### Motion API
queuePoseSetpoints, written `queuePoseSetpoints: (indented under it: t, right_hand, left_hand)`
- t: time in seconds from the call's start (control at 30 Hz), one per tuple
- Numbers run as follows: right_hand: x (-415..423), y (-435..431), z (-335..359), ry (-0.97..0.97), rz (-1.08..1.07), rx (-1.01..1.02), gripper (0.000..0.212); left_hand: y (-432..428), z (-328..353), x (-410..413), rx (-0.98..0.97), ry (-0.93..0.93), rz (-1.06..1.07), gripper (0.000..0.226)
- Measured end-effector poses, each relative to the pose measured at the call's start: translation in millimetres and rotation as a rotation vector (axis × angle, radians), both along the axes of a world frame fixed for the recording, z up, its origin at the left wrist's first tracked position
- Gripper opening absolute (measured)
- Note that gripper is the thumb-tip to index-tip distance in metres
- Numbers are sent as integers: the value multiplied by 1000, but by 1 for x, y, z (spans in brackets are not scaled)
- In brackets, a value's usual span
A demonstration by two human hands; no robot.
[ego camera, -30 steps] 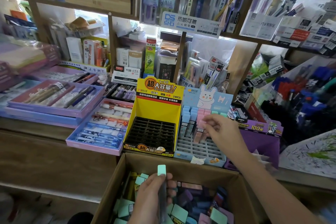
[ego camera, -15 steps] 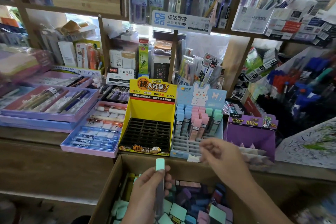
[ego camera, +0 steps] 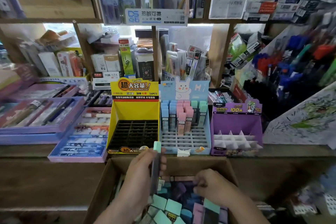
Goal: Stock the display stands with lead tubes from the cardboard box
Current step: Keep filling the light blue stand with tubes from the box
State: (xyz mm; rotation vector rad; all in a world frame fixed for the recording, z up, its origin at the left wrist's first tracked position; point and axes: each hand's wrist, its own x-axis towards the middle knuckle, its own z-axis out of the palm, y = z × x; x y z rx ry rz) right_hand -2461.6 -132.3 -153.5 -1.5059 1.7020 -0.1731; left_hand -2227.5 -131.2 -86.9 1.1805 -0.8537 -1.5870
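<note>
The open cardboard box (ego camera: 203,164) sits low in the middle, filled with loose lead tubes (ego camera: 173,205) capped in mint, blue, pink and purple. My left hand (ego camera: 141,176) grips a mint-capped lead tube (ego camera: 156,162) upright above the box's far rim. My right hand (ego camera: 212,187) is down inside the box, its fingers curled over purple tubes; whether it grips one is hidden. Behind the box stand a yellow display stand (ego camera: 134,111) with a bare black grid, a blue bunny stand (ego camera: 185,141) with several tubes (ego camera: 181,114) in its back rows, and a purple stand (ego camera: 236,123).
Flat purple and blue pen trays (ego camera: 54,129) lie left of the stands on the wooden counter (ego camera: 27,151). Shelves packed with stationery (ego camera: 145,56) rise behind. A slanted rack of blue and red pens (ego camera: 291,63) fills the right side.
My right hand has left the blue bunny stand and dropped into the cardboard box. My left hand has lifted its mint-capped tube slightly higher. The view has tilted downward.
</note>
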Motion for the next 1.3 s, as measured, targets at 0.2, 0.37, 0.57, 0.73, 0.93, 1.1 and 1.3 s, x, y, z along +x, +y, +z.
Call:
queuePoseSetpoints:
  t: [0.2,0.37,0.57,0.73,0.93,1.1,1.3]
  right_hand:
    - [-1,2,0,-4,24,-14,16]
    - [-1,4,2,-16,20,-23,13]
    - [-1,5,5,-29,17,-18,12]
    - [-2,6,7,-42,32,-38,12]
    - [-3,8,10,-56,50,-39,11]
    - [-4,9,11,-74,31,-16,19]
    - [-6,9,11,-95,20,-6,25]
  left_hand:
    - [-22,19,-11,-165,-170,-93,12]
    - [-44,38,-24,-290,-338,-120,11]
    - [-69,63,-36,-500,-560,-194,11]
    - [-90,87,-47,-614,-709,-262,10]
    - [-114,106,-66,-790,-949,-318,11]
    - [-127,108,-84,-868,-1062,-329,11]
    - [-141,104,-91,-882,-1237,-347,12]
